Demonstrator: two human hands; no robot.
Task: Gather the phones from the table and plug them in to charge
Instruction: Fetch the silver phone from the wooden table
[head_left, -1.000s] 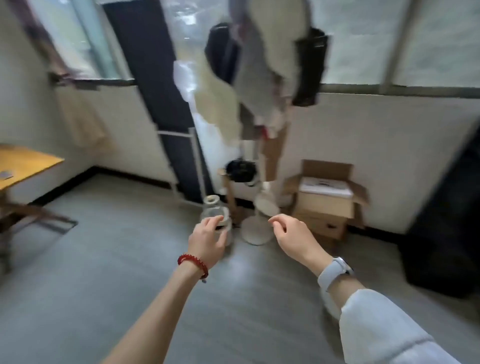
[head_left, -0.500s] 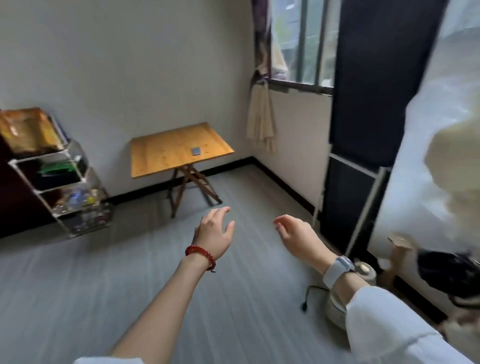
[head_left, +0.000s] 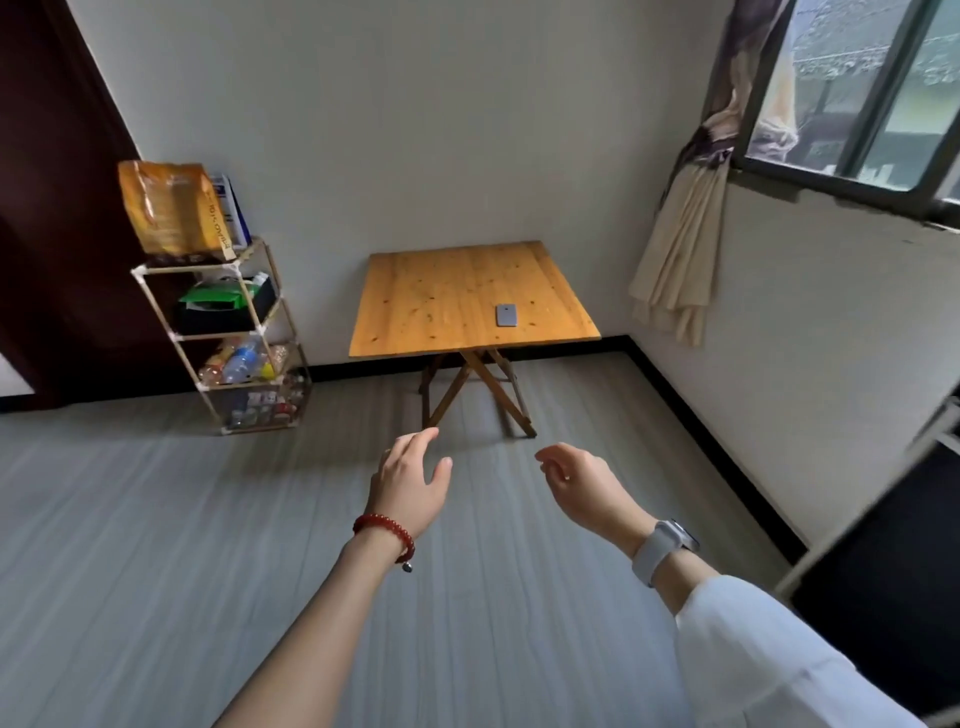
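**Desk:** What's in front of you, biggest first?

**Operator:** I see a grey plank floor (head_left: 156, 545) running to a white far wall. On the far left is a dark door (head_left: 57, 218). On the right is a window (head_left: 862, 88) with a bunched curtain (head_left: 680, 249) hanging at its left edge. Against the far wall, about centre, stands a wooden folding table (head_left: 447, 296) on crossed legs. Left of it, a little apart, I have a clear shelf rack (head_left: 228, 332) with an orange bag (head_left: 169, 205) on top and bottles on the lower tiers.

**Desk:** And the phone?

**Operator:** One grey phone (head_left: 506, 315) lies flat on the table, towards its near right corner, not touching the edge. I can't tell if it's face up.

**Desk:** Your hands?

**Operator:** Both are raised over the floor on the near side of the table, well short of it. My left hand (head_left: 410, 483) has its fingers spread loosely apart and holds nothing; a red bead bracelet (head_left: 384, 532) sits on that wrist. My right hand (head_left: 587, 488) is loosely curled, fingers not closed on anything, with a pale watch (head_left: 662, 551) and a white sleeve (head_left: 769, 660) behind it.
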